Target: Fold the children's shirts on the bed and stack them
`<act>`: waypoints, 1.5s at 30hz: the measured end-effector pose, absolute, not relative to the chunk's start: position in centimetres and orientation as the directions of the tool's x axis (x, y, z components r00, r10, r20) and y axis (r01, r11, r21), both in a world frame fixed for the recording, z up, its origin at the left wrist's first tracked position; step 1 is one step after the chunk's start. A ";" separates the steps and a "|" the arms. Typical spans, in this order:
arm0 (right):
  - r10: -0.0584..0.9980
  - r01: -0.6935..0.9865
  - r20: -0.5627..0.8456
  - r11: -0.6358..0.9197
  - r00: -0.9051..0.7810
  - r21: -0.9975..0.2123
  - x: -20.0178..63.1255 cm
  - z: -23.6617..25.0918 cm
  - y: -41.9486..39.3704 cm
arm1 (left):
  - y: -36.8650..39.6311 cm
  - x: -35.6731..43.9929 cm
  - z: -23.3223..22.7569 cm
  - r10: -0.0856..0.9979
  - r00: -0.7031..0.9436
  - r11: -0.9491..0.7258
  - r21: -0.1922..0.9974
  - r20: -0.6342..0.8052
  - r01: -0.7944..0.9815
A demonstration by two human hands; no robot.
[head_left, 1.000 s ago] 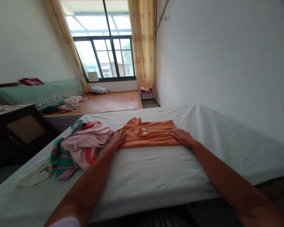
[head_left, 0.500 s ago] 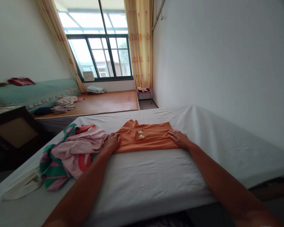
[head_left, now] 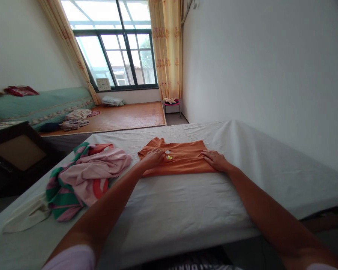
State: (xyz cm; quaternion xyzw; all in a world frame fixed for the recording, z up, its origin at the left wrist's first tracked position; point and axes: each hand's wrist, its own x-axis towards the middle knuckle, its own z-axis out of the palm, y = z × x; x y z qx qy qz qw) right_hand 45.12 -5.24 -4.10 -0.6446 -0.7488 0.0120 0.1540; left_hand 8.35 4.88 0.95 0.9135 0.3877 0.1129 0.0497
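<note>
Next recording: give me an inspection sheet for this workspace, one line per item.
Surface: bed under a white sheet, lightly creased.
Job's things: folded orange garment, flat on the sheet.
Clutter: heap of pink and green clothes to its left; pale cloth at the bed's edge.
Grippers: left hand flat on the garment; right hand flat on its right edge.
Cables: nothing seen.
Surroundings: window, yellow curtains, second bed, small stool.

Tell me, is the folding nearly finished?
Not nearly. The orange shirt lies partly folded on the white bed, with the left hand and right hand flat on it. The pile of clothes beside it is unfolded.
</note>
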 end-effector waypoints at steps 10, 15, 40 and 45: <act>0.962 0.964 0.258 0.153 -0.094 -0.217 44.8 -3.3 -5.8 | 5.4 9.5 1.2 0.723 0.525 -0.647 0.175 0.448 0.742; 0.855 0.904 0.435 0.389 -0.283 -0.176 40.2 -1.2 -7.5 | 2.8 8.5 -0.1 0.707 0.601 -0.670 0.082 0.372 0.737; 0.941 0.903 0.337 0.129 0.018 -0.410 44.8 -2.0 -5.8 | 3.2 4.0 -2.8 0.904 0.409 -0.419 0.072 0.128 0.905; 0.971 0.520 0.132 0.009 0.199 -0.854 45.3 -1.7 -6.1 | 2.6 4.1 -2.5 0.913 0.388 -0.398 0.067 0.123 0.915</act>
